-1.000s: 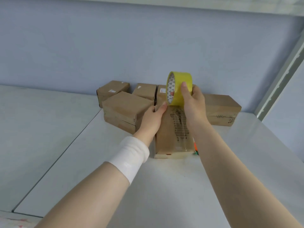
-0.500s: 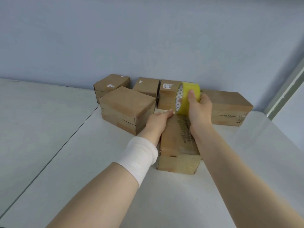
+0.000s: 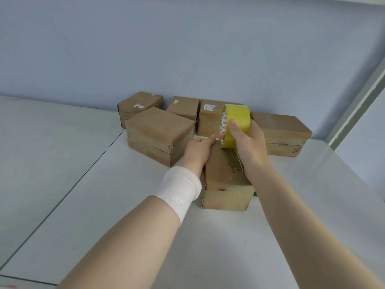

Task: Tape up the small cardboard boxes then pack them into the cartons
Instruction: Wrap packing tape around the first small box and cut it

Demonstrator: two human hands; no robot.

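Note:
A small cardboard box (image 3: 225, 174) lies lengthwise on the white table (image 3: 208, 247) in front of me, with clear tape over its top and near end. My right hand (image 3: 248, 142) grips a yellow tape roll (image 3: 236, 122) held upright over the box's far end. My left hand (image 3: 199, 151), with a white wristband behind it, rests on the box's far left corner, its fingertips at the far top edge beside the roll.
Several more cardboard boxes stand along the blue wall: a stacked pair (image 3: 158, 134) to the left, others (image 3: 139, 105) (image 3: 183, 107) behind, a long one (image 3: 281, 134) to the right. Something small and green (image 3: 255, 193) peeks out beside the near box. A table seam (image 3: 62, 195) runs on the left.
The tape roll came down from above the box to its far end, then lifted slightly. My left hand slid along to the box's far edge. The camera view shifted closer.

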